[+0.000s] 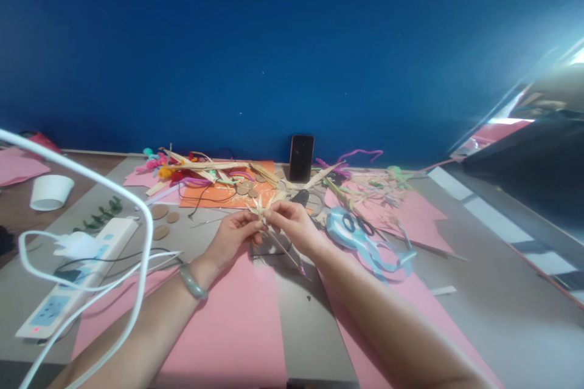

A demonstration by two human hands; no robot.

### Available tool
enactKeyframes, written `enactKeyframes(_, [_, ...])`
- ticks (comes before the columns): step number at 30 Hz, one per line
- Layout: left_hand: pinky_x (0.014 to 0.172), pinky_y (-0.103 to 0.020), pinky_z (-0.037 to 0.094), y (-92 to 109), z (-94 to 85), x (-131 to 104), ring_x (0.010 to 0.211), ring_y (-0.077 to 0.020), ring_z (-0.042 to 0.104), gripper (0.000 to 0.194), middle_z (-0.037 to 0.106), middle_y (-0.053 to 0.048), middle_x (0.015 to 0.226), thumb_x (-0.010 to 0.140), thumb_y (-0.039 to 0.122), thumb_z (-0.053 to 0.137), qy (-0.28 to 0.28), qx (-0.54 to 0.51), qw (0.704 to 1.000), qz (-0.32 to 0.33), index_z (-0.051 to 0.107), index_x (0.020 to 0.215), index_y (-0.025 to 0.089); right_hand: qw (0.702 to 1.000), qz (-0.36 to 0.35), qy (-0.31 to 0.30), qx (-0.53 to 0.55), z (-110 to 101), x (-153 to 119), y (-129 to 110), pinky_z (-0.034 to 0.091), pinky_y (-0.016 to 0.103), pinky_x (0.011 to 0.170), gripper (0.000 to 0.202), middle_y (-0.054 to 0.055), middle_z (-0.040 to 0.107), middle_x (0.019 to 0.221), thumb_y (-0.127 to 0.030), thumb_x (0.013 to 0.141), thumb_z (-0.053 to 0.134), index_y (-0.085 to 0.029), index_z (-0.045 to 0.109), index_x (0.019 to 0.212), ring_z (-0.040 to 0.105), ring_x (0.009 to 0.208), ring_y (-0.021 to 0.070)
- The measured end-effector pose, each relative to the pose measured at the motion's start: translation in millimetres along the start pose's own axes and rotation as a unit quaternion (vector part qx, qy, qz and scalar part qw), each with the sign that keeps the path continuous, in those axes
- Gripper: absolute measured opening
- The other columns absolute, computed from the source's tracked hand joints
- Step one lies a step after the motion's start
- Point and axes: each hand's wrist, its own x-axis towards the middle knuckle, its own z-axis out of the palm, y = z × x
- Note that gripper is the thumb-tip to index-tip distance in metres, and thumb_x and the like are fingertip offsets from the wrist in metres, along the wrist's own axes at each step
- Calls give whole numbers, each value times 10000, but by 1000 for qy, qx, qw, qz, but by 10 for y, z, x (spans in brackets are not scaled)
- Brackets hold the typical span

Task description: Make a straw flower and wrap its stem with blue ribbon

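The left hand (239, 232) and right hand (292, 225) pinch a straw bundle (260, 209), partly hidden by them; a white cable (149, 226) at left is cut off.

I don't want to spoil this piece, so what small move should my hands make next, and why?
I'd probably steady the pale strips with your left hand and gently straighten one tip with your right hand, since both hands already meet at the strips and their tips splay in several directions.
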Motion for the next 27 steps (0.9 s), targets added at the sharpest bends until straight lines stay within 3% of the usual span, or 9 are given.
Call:
enactKeyframes(5, [523,-200,430,-19,-1,12,513,-82,574,167,709,-37,707,701,255,790,11,-10,1000,2,687,763,139,999,-3,21,26,-14,20,24,349,217,492,282,-46,518,544,-405,710,760,-170,606,683,421,484,82])
enactKeyframes(12, [500,-201,430,-13,8,13,498,-89,566,196,684,-34,639,685,271,799,18,-2,1000,5,676,738,128,999,-29,35,4,-31,37,21,339,225,505,302,-24,535,575,-414,799,670,-166,585,650,413,489,82])
enactKeyframes(15, [463,-196,427,2,15,6,488,-87,563,200,696,-42,675,691,268,793,33,-1,999,9,660,743,128,994,-42,82,-56,-151,81,-9,332,234,497,291,-11,558,604,-428,826,624,-168,601,697,418,487,94])
enactKeyframes(17, [431,-190,418,5,13,8,479,-84,560,211,705,-46,710,689,271,792,48,0,999,10,647,745,129,979,-51,125,-151,-273,116,-47,339,243,502,266,-4,571,605,-410,839,596,-171,608,723,440,493,109])
enactKeyframes(19, [419,-186,420,2,6,15,476,-81,562,223,711,-44,735,683,275,792,62,-4,998,13,635,752,131,938,-61,147,-308,-396,140,-105,364,258,548,204,9,601,620,-343,835,587,-175,621,724,503,544,137])
enactKeyframes(22, [437,-186,441,-7,-5,31,485,-75,566,240,719,-47,765,682,283,788,77,-9,997,21,618,762,133,820,-26,142,-555,-521,146,-212,372,288,609,148,48,653,685,-276,808,593,-179,636,706,587,652,193])
enactKeyframes(24, [460,-189,461,-11,-12,41,495,-71,570,248,727,-53,791,683,287,787,82,-11,996,22,613,769,133,747,30,111,-655,-552,139,-262,379,304,632,176,85,674,733,-307,812,596,-174,645,709,622,718,233])
enactKeyframes(27, [483,-191,478,-17,-23,51,501,-67,572,253,731,-53,801,676,288,793,87,-13,996,19,622,776,131,677,108,48,-726,-548,134,-249,411,328,689,225,135,690,814,-363,828,593,-153,669,799,652,822,282])
